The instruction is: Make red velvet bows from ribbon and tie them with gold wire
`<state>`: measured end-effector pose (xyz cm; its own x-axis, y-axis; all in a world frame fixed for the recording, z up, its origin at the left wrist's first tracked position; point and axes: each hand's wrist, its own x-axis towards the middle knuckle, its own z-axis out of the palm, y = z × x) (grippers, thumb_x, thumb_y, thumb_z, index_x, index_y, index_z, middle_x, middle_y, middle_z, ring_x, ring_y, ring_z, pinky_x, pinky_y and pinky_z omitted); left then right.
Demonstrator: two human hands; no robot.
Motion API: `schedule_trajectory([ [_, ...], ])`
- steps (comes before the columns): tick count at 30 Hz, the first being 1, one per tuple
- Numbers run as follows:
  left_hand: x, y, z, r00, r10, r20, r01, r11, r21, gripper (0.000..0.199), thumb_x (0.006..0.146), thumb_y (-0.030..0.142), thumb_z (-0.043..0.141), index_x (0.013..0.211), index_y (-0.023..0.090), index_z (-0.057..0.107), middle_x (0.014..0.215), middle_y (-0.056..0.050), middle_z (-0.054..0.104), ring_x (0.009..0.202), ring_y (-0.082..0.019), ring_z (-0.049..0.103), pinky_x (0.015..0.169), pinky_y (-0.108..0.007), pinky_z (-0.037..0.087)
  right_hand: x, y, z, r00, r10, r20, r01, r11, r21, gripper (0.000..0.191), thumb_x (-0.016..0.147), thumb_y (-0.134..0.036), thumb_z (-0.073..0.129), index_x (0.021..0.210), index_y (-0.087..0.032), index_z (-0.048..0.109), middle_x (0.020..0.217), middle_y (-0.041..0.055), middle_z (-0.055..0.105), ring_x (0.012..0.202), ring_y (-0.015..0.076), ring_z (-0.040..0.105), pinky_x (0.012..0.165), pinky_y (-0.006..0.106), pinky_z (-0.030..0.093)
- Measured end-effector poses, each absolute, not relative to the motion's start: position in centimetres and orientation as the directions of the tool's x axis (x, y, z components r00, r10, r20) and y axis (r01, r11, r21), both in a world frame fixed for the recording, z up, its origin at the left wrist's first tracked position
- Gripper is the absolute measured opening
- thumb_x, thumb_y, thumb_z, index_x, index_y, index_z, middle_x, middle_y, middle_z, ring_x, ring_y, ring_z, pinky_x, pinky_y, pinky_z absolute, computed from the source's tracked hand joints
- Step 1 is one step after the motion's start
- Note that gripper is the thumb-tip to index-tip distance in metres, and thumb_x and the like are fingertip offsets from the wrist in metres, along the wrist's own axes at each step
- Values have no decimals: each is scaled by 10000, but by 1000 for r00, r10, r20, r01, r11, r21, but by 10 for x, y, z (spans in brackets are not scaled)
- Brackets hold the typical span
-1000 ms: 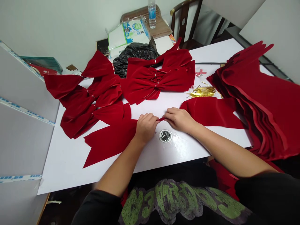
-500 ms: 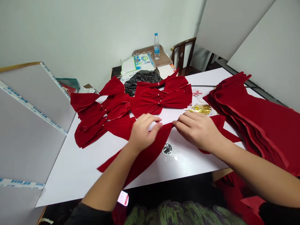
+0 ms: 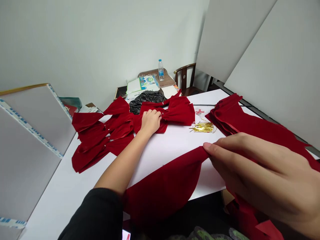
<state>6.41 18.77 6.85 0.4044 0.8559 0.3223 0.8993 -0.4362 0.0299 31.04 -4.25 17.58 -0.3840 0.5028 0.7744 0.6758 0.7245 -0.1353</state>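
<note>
Since half a second ago, the person's left hand (image 3: 151, 120) has left the red fabric strip (image 3: 167, 180) and gone out to the finished bows, while the right hand (image 3: 270, 170) has risen toward the camera, still holding the strip. Taking the gold ties (image 3: 203, 127) as the landmark, the strip lies to their left and nearer the person, slanting down from the right hand past the near edge of the white tabletop (image 3: 180, 143). The right hand's grip is pinched closed on the strip's narrowed part, between thumb and fingers, nearer the person than the gold ties. Left of the ties, the left hand rests on the gathered middle of the central bows (image 3: 178, 115); whether its grip is closed on one cannot be told. Another pile of bows (image 3: 110, 130) lies farther left of the ties, and a stack of red cloth (image 3: 250, 120) spreads to their right. Just beyond them is a small red ribbon (image 3: 199, 111); well beyond and leftward are a black plastic bag (image 3: 147, 100) and an upright water bottle (image 3: 161, 70).
</note>
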Motion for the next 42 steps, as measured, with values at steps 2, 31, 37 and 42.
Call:
schedule_trajectory([
  [2, 57, 180, 90, 336, 845, 416, 889, -430, 156, 199, 997, 230, 536, 1075, 176, 710, 1103, -117, 753, 1058, -306, 657, 948, -461, 461, 305, -32, 173, -400, 479, 781, 706, 704, -70, 171, 962, -116, 641, 1083, -211, 716, 899, 68, 691, 720, 159, 596, 618, 320, 486],
  [31, 7, 142, 142, 464, 873, 151, 476, -390, 788, 150, 790, 222, 707, 918, 161, 753, 858, -44, 774, 775, -175, 723, 755, -304, 614, 234, 93, 95, -509, 569, 646, 656, 742, -137, 218, 1051, -155, 515, 1022, -177, 730, 950, 66, 706, 833, 154, 639, 709, 263, 482],
  [37, 10, 143, 141, 429, 888, 167, 359, -337, 870, 207, 789, 255, 752, 968, 150, 749, 867, -46, 759, 795, -164, 716, 776, -297, 606, 236, 94, 94, -490, 541, 684, 587, 784, -200, 180, 1026, -123, 548, 1044, -169, 721, 967, 61, 718, 825, 143, 666, 741, 256, 537],
  [42, 12, 143, 140, 470, 869, 155, 333, -338, 880, 225, 807, 293, 768, 985, 157, 749, 888, -54, 755, 823, -174, 715, 791, -311, 604, 238, 97, 97, -456, 503, 734, 572, 798, -192, 165, 1030, -158, 562, 1054, -184, 722, 1035, 77, 746, 893, 162, 710, 772, 265, 576],
])
